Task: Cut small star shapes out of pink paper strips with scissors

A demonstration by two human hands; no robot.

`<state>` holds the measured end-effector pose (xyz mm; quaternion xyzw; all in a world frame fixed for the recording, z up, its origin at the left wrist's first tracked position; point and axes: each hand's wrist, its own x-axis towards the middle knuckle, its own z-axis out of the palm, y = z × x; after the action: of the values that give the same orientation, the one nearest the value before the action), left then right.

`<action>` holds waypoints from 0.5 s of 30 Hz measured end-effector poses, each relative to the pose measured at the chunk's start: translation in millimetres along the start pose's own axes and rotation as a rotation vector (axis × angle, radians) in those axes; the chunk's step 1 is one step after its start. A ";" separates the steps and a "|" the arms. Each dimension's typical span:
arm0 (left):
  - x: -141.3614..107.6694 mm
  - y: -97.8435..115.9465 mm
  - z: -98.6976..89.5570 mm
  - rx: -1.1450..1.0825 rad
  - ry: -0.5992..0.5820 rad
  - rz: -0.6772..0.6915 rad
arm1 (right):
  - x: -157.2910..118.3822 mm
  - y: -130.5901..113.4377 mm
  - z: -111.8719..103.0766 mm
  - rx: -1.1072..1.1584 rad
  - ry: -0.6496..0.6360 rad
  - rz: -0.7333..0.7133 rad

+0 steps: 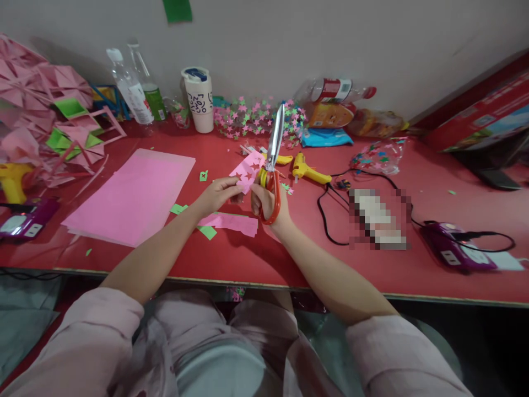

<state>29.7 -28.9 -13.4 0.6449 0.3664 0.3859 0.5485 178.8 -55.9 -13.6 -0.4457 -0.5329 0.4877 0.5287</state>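
My left hand pinches the lower end of a small piece of pink paper with star-shaped holes cut in it. My right hand is closed round the red and yellow handles of a pair of scissors, whose blades point up and away, close together. Below the hands, a pink paper strip lies over green paper scraps. A small green piece with a cut-out rests left of the pink paper. Large pink sheets are stacked near my left arm.
A yellow glue gun with a black cord lies right of the scissors. Behind stand a white tumbler, bottles and a clear container of paper stars. Folded pink paper shapes fill the left; purple devices sit at both sides.
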 end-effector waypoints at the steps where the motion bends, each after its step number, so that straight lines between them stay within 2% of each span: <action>1: 0.1 -0.6 0.4 -0.005 -0.012 0.003 | 0.0 0.5 0.0 -0.002 0.003 -0.004; 3: 0.6 -2.0 0.8 -0.007 -0.021 0.022 | 0.2 0.8 -0.3 -0.017 0.004 -0.006; 5: 2.0 -2.9 -0.7 -0.011 0.028 0.053 | 0.5 -0.7 -1.5 -0.036 0.007 0.007; 8: 6.1 -3.5 -8.3 -0.091 0.225 0.123 | 0.6 -6.3 -4.3 -0.091 -0.009 0.044; 11: 11.3 -3.2 -21.0 -0.179 0.454 0.193 | -0.7 -12.4 -5.9 -0.247 -0.138 0.059; 15: 15.0 -1.7 -34.8 -0.199 0.608 0.275 | -3.5 -14.3 -5.4 -0.436 -0.272 0.090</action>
<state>4.8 -0.5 -10.1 0.4873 0.3834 0.6646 0.4171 184.9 -60.9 -0.1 -0.5028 -0.6713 0.4396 0.3214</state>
